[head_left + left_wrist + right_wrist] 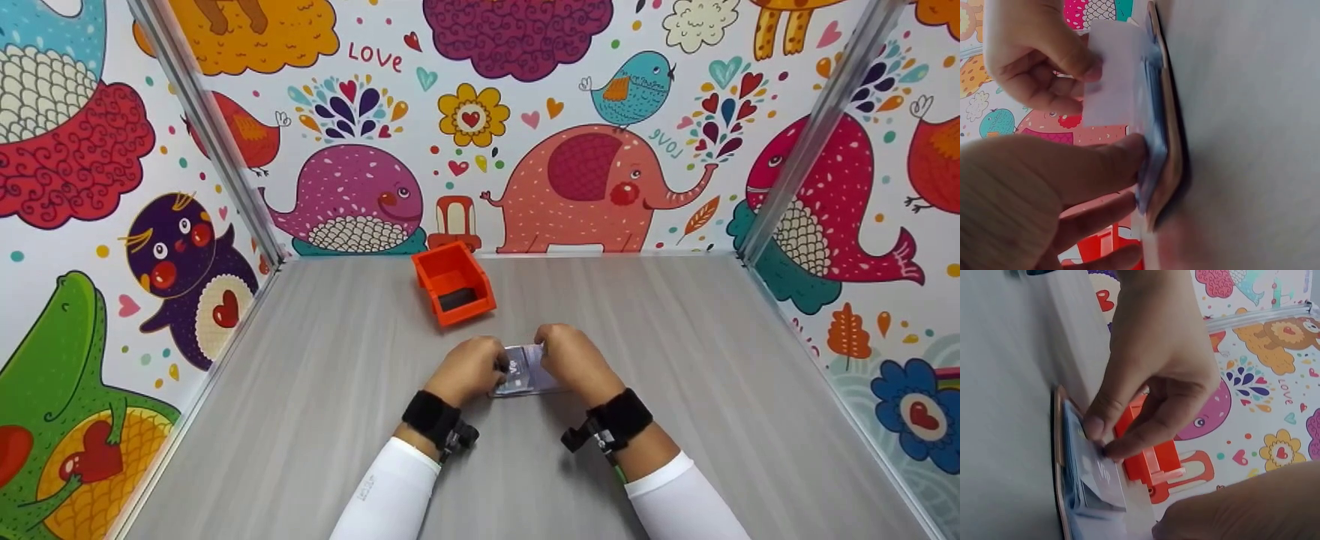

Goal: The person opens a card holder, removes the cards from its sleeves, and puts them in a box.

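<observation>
A small card holder [535, 381] with clear plastic sleeves lies spread on the table between both hands. Its brownish cover [1171, 169] shows edge-on in the left wrist view, under a stack of bluish sleeves [1154, 126]. With thumb and fingertips, my left hand [471, 369] pinches the sleeves at their left side. My right hand [577, 361] pinches a plain whitish card [1113, 84] by its edge. That card stands up against the sleeves; whether its lower end sits inside one I cannot tell. The right fingertips are mostly hidden in the right wrist view.
An orange plastic bin [480, 279] stands behind the hands, with a dark flat object [456, 299] inside. The grey table [337, 390] is enclosed by walls printed with cartoon animals, with metal posts at the back corners. Black straps with cameras circle both wrists.
</observation>
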A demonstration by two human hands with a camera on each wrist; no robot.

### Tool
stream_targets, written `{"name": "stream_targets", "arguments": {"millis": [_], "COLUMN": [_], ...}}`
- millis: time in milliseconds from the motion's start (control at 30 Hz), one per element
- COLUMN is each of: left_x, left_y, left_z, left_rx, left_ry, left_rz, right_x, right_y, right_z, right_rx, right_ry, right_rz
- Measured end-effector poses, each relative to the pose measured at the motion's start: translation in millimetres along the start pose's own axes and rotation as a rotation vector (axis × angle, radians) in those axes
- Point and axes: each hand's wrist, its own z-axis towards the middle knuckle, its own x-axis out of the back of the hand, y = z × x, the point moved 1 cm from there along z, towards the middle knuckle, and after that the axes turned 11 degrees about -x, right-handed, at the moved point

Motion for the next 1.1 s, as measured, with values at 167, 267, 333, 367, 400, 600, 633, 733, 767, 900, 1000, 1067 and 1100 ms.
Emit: {"name": "stream_targets", "arguments": {"millis": [167, 267, 333, 367, 400, 600, 633, 733, 767, 900, 1000, 1067, 1100], "left_x": [-0.1, -0.9, -1.6, -1.8, -1.8, -1.9, -2.0, -2.3, -2.5, -3.1, -2.9, -2.6, -2.5], "left_y": [1.0, 0.9, 0.7, 0.7, 1.0, 3.7, 4.0, 4.2, 4.1, 3.6, 3.7, 4.0, 4.0], "left_z": [-0.8, -1.1, -0.9, -0.7, -0.5, -1.5, -1.9, -2.4, -2.4, -2.1, -1.5, -1.2, -1.2], "left_rx": [0.021, 0.022, 0.016, 0.016, 0.015, 0.008, 0.007, 0.010, 0.011, 0.028, 0.043, 0.052, 0.055], "left_ry": [-0.016, -0.018, -0.015, -0.018, -0.018, -0.017, -0.017, -0.016, -0.017, -0.025, -0.033, -0.036, -0.036], "left_rz": [-0.001, 0.003, 0.013, 0.020, 0.027, 0.080, 0.087, 0.099, 0.101, 0.100, 0.094, 0.090, 0.089], "right_x": [2.0, 3.7, 4.8, 5.5, 5.9, 4.1, 3.3, 2.1, 1.9, 1.0, -1.7, -4.7, -6.4], "right_y": [12.9, 19.9, 24.0, 25.7, 27.4, 34.8, 35.4, 35.8, 35.6, 33.1, 29.5, 26.3, 24.8], "right_z": [3.0, 4.7, 5.8, 6.0, 6.2, 7.7, 8.2, 8.4, 8.2, 7.1, 6.7, 6.9, 7.4], "right_rx": [-0.108, -0.172, -0.213, -0.229, -0.237, -0.213, -0.210, -0.216, -0.219, -0.205, -0.160, -0.123, -0.105], "right_ry": [-0.043, -0.101, -0.146, -0.163, -0.174, -0.152, -0.150, -0.146, -0.142, -0.124, -0.134, -0.144, -0.146], "right_rz": [-0.020, -0.007, 0.028, 0.047, 0.061, 0.020, 0.011, 0.007, 0.008, 0.010, 0.007, 0.018, 0.030]}}
